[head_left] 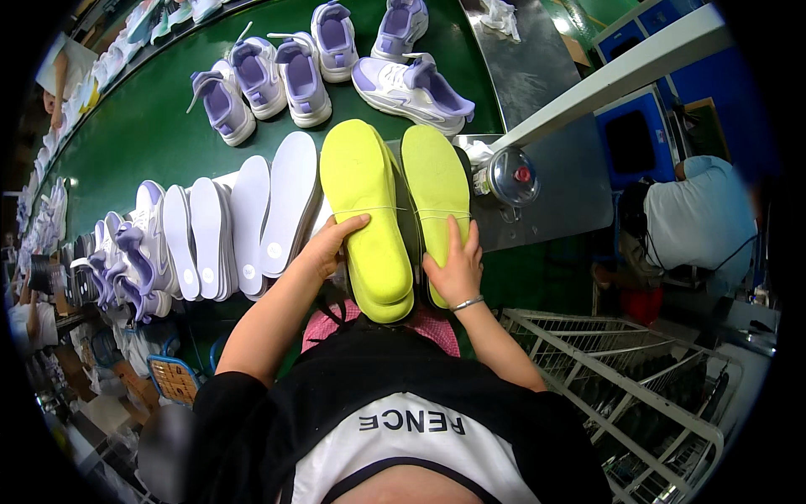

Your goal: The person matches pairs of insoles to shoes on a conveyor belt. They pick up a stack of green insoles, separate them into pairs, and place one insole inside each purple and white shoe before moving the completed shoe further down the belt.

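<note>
Two neon-yellow shoe soles stand side by side in front of me. My left hand [330, 244] grips the left yellow sole [363, 210] at its near left edge, thumb on its face. My right hand [455, 267] holds the right yellow sole [435, 181] near its lower end, fingers flat against it. A thin thread runs across both soles. Left of them, a row of several white insoles [252, 223] leans overlapped on the green conveyor belt [151, 126].
Several white-and-lilac sneakers [302, 80] lie on the belt farther away, with more lilac shoes [126, 260] at the left. A round metal pot with a red knob [510, 178] sits on a steel plate at right. A white wire rack [638, 378] stands at lower right; a person in a light shirt [697, 218] sits beyond.
</note>
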The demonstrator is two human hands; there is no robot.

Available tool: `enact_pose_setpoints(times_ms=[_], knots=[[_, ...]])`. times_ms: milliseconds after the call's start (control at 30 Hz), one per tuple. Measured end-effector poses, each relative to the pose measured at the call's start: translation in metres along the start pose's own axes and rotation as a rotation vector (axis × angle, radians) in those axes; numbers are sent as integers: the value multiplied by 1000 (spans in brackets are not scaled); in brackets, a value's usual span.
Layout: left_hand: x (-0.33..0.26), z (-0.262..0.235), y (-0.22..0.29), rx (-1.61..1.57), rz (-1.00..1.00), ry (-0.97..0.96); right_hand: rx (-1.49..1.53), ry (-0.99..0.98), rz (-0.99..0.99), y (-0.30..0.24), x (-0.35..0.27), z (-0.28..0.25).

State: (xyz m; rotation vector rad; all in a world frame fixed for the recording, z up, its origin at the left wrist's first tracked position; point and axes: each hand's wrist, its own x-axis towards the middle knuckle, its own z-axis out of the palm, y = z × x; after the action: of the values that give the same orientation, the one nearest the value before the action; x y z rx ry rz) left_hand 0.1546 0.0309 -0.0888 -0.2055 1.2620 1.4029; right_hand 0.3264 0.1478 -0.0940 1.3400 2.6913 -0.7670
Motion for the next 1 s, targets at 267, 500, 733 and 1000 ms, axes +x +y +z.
enact_pose_setpoints(times_ms=[267, 500, 733, 1000], knots=[[5, 14, -29, 73, 33, 13, -87, -145, -105, 12, 5, -17], [21, 19, -45, 47, 430, 91, -54, -141, -211, 24, 10, -21], [-109, 6, -10, 418, 728, 149, -23, -7, -567, 5, -8, -59], [-381, -64, -42, 95, 2167, 46, 146, -106, -847, -154, -73, -15]])
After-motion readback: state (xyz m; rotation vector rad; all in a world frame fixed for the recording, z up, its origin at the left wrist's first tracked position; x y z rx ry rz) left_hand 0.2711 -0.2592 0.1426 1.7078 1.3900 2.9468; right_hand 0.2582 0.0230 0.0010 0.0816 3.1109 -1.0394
